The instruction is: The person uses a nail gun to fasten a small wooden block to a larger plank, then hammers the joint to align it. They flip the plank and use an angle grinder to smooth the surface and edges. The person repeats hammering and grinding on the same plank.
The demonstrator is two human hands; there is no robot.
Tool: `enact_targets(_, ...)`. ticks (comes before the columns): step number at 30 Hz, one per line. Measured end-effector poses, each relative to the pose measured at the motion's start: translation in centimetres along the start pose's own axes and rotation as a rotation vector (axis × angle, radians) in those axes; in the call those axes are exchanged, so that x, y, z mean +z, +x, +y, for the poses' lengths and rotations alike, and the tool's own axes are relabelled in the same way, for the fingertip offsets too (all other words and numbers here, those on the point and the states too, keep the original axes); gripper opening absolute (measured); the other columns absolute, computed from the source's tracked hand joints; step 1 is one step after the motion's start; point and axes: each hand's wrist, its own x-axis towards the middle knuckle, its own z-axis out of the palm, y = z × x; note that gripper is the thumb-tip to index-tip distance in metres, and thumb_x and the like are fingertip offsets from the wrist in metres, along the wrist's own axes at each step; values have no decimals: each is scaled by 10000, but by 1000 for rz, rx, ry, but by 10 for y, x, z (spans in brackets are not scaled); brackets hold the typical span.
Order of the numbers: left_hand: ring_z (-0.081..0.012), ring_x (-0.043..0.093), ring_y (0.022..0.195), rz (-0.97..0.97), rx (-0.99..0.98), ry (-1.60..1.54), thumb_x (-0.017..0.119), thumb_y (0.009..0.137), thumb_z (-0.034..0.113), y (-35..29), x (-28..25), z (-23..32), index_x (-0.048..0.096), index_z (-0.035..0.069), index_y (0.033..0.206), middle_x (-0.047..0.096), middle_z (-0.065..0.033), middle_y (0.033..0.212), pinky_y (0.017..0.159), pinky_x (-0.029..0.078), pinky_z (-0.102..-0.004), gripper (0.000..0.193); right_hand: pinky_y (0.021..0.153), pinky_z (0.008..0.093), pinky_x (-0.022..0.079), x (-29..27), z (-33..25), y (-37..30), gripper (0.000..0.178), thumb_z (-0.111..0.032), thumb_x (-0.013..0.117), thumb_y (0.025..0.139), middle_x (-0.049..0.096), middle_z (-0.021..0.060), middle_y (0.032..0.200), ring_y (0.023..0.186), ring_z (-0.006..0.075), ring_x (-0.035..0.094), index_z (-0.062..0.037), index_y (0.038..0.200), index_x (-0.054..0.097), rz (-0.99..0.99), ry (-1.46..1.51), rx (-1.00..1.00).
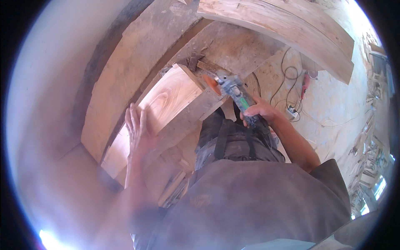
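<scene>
A pale wooden board with a curved grain pattern lies slantwise on a rough wooden workbench. My left hand rests on the board with its fingers stretched out along the surface. In my right hand is a grey angle grinder, gripped round its body. The grinder carries an orange disc, which stands close beside the board's far right end. Whether the disc touches the wood I cannot tell.
Thick wooden beams lie at the far right. A long plank runs beyond the board on the left. Black cables loop over the dusty floor, with a white socket block and a red tool near them.
</scene>
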Motion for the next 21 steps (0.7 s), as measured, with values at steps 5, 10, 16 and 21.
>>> enact_targets(5,-489,403,1347,-48,37,10,956,543,231,-17,-6,-39,400,83,1554,388,-267,1489,1132,382,-575,1164,647,412,611,14,24,-18,611,-158,762,778,703,162,924,702,271,718,8,1304,499,150,207,-79)
enact_targets(10,-472,460,1270,-1,77,-83,907,570,185,-18,-9,-46,443,170,1556,413,-266,1438,1104,375,-587,1090,627,420,613,45,23,-35,564,-180,745,794,702,167,934,694,280,714,6,1271,509,330,244,-120)
enact_targets(16,-472,463,1263,215,-47,-22,917,581,224,-17,-12,-48,468,170,1507,405,-270,1432,1092,377,-597,1030,635,417,628,53,26,-33,509,-196,736,803,717,159,929,714,267,729,32,1220,555,268,267,-188)
enact_targets(21,-492,437,1340,470,-182,168,955,560,305,-43,32,-17,471,173,1474,405,-280,1472,1095,389,-618,1043,638,413,632,52,23,-32,451,-208,735,805,724,155,933,724,260,735,47,1153,606,179,220,-225)
